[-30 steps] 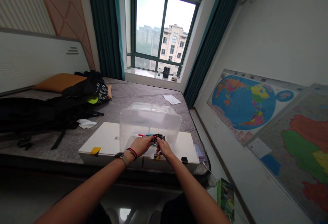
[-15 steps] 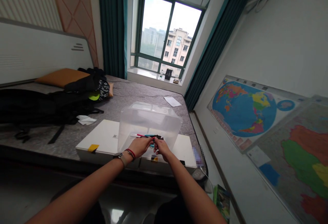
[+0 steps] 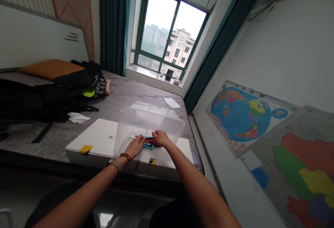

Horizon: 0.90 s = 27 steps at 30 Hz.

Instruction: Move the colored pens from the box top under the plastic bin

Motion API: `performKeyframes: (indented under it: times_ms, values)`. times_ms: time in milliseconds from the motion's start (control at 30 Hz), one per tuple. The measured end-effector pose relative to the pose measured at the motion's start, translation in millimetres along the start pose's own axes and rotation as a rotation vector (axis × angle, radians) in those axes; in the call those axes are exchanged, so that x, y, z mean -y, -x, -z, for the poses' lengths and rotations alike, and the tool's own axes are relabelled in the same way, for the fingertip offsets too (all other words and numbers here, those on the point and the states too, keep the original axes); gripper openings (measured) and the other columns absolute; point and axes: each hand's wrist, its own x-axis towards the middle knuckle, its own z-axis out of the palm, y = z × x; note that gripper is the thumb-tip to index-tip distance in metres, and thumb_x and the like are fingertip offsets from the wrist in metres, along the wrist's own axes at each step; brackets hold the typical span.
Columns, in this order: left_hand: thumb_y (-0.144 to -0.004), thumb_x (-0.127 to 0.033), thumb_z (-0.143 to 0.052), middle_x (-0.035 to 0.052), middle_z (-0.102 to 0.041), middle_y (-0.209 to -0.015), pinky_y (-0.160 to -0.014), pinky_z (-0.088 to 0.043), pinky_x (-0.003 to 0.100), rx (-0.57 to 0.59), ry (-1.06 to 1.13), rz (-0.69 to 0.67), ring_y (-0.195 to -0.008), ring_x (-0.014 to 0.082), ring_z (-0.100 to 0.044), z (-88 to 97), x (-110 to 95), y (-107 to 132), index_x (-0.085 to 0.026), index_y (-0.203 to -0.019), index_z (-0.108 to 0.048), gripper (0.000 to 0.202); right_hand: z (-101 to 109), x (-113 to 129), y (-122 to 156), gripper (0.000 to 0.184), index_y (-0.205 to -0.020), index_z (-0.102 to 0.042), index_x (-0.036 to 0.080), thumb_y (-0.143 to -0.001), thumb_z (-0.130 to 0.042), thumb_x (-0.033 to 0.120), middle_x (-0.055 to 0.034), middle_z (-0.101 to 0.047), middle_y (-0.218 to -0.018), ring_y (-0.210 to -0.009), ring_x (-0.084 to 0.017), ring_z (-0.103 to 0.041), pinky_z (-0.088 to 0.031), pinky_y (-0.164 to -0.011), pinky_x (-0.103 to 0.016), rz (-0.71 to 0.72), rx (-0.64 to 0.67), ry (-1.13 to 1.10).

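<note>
A bundle of thin pens point(image 3: 146, 141) in red, blue and teal lies across my two hands, behind the front wall of a clear plastic box point(image 3: 148, 116). My left hand point(image 3: 135, 146) grips the bundle near its middle, with a watch and a red bracelet on that wrist. My right hand point(image 3: 160, 137) lies closed over the bundle's right end and hides that end. The box stands on white flat boxes point(image 3: 95, 138), and its frosted walls blur what is behind them.
The grey mattress point(image 3: 122, 96) holds a black backpack point(image 3: 39, 103), crumpled tissue point(image 3: 77, 117) and a sheet of paper point(image 3: 172, 103). A wall with maps point(image 3: 240, 115) runs along its right side. A window point(image 3: 169, 30) stands beyond the far end.
My right hand has moved forward and now covers the dark item at the pens' right end. My hands sit slightly farther apart, and the whole view has turned and tilted a little.
</note>
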Motion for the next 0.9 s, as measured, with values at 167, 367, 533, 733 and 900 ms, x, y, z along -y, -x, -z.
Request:
performKeyframes:
  times_ms: [167, 367, 533, 733, 900]
  values:
    - [-0.086, -0.058, -0.038, -0.0033, -0.053, -0.054, -0.053, -0.038, 0.025, -0.033, 0.317, 0.141, -0.051, 0.015, -0.052, 2.3, 20, 0, -0.02, -0.079, -0.052, 0.041, 24, 5, -13, 0.02, -0.096, -0.072, 0.012, -0.079, -0.065, 0.018, -0.021, -0.07, -0.101, -0.091, -0.028, -0.068, -0.049, -0.073, -0.032, -0.059, 0.077, 0.455]
    - [-0.079, -0.043, -0.049, -0.0052, -0.055, -0.059, -0.038, -0.025, 0.019, -0.022, 0.555, 0.296, -0.039, 0.0085, -0.039, 3.1, 18, -1, -0.019, -0.094, -0.048, 0.028, 18, 4, -15, 0.021, -0.096, -0.073, 0.01, -0.078, -0.063, 0.005, -0.0236, -0.07, -0.1, -0.094, -0.032, -0.069, -0.052, -0.077, -0.038, 0.006, 0.067, 0.596]
    - [-0.08, -0.046, -0.048, -0.0021, -0.061, -0.065, -0.039, -0.029, 0.019, 0.022, 0.567, 0.199, -0.039, 0.0073, -0.04, 1.9, 18, -3, -0.019, -0.099, -0.047, 0.033, 14, -7, -12, 0.011, -0.082, -0.073, 0.01, -0.081, -0.063, 0.008, -0.0226, -0.071, -0.088, -0.087, -0.032, -0.07, -0.053, -0.076, -0.041, 0.067, 0.04, 0.627]
    - [-0.08, -0.055, -0.048, 0.0002, -0.065, -0.064, -0.047, -0.038, 0.023, -0.048, 0.464, 0.134, -0.045, 0.0117, -0.051, 3.3, 16, -2, -0.018, -0.101, -0.054, 0.043, 10, -11, -11, 0.019, -0.077, -0.071, 0.011, -0.087, -0.059, 0.022, -0.0207, -0.071, -0.082, -0.083, -0.026, -0.068, -0.049, -0.072, -0.031, -0.041, -0.072, 0.406]
    - [-0.074, -0.056, -0.058, 0.0042, -0.07, -0.072, -0.064, -0.048, 0.029, -0.099, 0.463, 0.103, -0.071, 0.0193, -0.066, -3.8, 9, -4, -0.018, -0.096, -0.053, 0.044, -23, 5, 1, 0.057, -0.072, -0.068, 0.012, -0.096, -0.036, 0.053, -0.0092, -0.064, -0.062, -0.065, -0.018, -0.062, -0.043, -0.06, -0.025, -0.08, 0.077, -0.153]
